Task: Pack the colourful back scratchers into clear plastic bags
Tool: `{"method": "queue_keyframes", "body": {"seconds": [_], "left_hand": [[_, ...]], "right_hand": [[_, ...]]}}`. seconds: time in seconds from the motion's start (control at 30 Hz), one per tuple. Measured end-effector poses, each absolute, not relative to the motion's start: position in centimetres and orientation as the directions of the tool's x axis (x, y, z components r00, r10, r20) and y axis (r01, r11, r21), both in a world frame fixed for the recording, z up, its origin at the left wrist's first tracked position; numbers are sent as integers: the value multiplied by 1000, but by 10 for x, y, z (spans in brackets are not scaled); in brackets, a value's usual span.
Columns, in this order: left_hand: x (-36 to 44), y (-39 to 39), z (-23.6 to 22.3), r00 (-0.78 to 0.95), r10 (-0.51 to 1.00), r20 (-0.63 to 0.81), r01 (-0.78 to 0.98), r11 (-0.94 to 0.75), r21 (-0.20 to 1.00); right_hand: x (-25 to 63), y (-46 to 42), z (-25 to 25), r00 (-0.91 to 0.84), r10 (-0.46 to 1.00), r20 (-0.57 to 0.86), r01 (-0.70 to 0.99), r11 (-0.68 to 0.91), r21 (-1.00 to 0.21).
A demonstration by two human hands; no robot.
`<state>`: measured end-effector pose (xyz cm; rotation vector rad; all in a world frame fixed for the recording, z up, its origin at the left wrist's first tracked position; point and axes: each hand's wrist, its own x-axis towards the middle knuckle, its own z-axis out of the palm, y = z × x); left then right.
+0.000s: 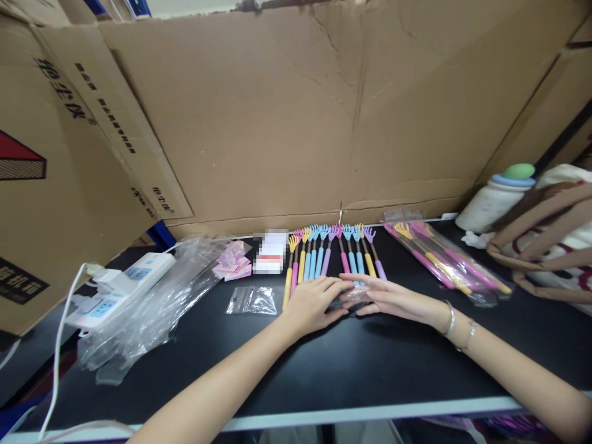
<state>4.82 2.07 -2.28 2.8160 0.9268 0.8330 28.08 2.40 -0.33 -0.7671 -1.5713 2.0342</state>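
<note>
A small piece of clear plastic, which looks like a bag (357, 295), lies between my two hands above the black table. My left hand (309, 303) curves around its left side, the fingers over the lower handles of the back scratchers. From the right, my right hand (398, 300) takes the same plastic between thumb and long, nearly straight fingers. Just beyond the hands, several back scratchers (320, 250) with yellow, pink, blue and purple claws lie side by side in a row. Some handle ends are hidden behind my hands.
Bagged back scratchers (446, 259) lie at right, near a white bottle (493, 200) and a bag with brown handles (531, 240). At left are a zip bag (252, 300), pink cards (234, 261), plastic sleeves (157, 308) and a power strip (120, 290). Cardboard (277, 123) walls the back.
</note>
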Motion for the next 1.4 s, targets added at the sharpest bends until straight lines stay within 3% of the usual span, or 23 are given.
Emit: {"method": "queue_keyframes", "body": {"seconds": [1.4], "left_hand": [[42, 16, -21, 687, 586, 430, 596, -793, 130]], "right_hand": [[269, 14, -4, -660, 744, -105, 108, -44, -993]]}}
